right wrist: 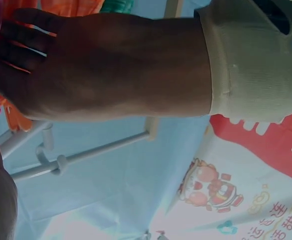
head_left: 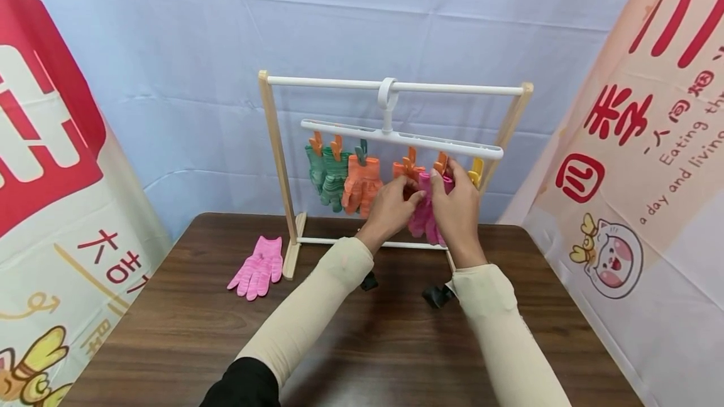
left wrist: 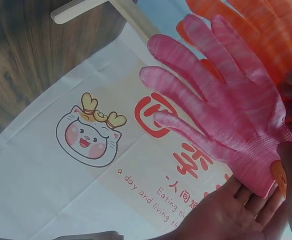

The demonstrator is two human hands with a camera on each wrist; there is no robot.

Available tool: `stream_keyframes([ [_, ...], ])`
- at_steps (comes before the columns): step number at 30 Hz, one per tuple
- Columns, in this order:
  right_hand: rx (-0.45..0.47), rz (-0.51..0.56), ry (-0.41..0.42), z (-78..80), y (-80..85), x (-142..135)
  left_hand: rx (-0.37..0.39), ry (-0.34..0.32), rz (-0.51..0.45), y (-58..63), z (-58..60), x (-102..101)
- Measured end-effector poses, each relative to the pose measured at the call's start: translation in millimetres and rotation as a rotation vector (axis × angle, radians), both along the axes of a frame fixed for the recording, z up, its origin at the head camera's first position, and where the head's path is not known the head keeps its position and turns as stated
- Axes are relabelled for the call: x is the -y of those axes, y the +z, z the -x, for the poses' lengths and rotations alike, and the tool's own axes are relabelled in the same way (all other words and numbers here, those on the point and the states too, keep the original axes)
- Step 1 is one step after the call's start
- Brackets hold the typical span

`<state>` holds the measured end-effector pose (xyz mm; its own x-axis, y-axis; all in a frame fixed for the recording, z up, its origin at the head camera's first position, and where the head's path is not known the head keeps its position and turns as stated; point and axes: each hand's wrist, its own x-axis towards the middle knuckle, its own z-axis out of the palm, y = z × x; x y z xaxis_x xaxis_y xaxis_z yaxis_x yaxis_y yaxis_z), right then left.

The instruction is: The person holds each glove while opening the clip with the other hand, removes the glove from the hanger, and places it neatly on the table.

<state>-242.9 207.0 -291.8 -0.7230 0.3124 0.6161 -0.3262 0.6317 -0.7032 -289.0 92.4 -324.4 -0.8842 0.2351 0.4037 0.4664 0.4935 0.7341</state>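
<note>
I have one pink glove (head_left: 425, 223) hanging at the hanger's right half, both hands on its cuff: my left hand (head_left: 391, 205) pinches its edge, my right hand (head_left: 459, 209) pinches it just below an orange clip (head_left: 440, 162). Along one white hanger (head_left: 401, 138) I count six clips: four orange, one dark green (head_left: 361, 153), one yellow (head_left: 477, 169). Two green gloves (head_left: 335, 178) and two orange gloves (head_left: 366, 174) hang leftward. One rack (head_left: 275, 149) bears the hanger; a second pink glove (head_left: 259, 267) lies on the surface (head_left: 390, 357).

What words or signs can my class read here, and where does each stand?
"Eating th", cut off: right banner
"a day and living th", cut off: right banner
"季": right banner
"人间": right banner
"大吉": left banner
Other characters: cut off, stylised or blurred.
</note>
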Motion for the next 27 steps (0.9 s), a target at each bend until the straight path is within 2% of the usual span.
stream_keyframes([
  [10,-0.022,0.037,0.036,3.8,4.3,1.0,0.056,-0.027,-0.063,1.4,1.2,-0.2],
  [16,-0.038,0.009,0.019,7.4,3.9,-1.0,0.101,-0.046,-0.121,0.7,2.3,2.1],
  [22,-0.051,0.031,0.017,7.7,3.6,-2.3,0.112,-0.074,-0.146,0.2,1.9,5.0],
  [27,-0.066,0.010,-0.004,8.8,3.9,-2.1,0.104,-0.071,-0.148,-3.3,2.9,6.9],
])
